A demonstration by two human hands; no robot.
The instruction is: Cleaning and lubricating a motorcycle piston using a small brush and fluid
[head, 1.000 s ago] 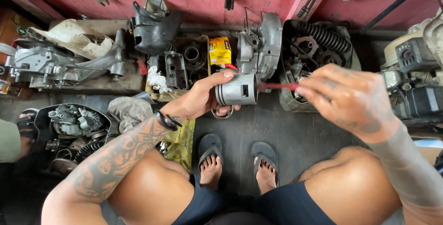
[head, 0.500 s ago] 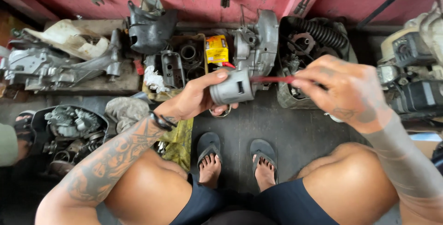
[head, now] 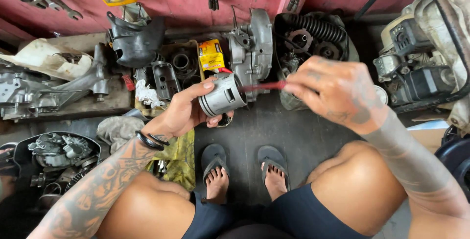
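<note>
Both hands have drifted slightly up and left since half a second ago, piston still between them; left hand curls its fingers around the grey metal piston, thumb on top, held above the dark floor; right hand pinches a thin red tool, its tip at the piston's open end; yellow box and engine cover lie just behind; 2 feet in sandals below.

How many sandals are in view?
2: one sandal on the foot nearer the left hand, the other sandal beside it, nearer the right hand. None looks hidden.
</note>
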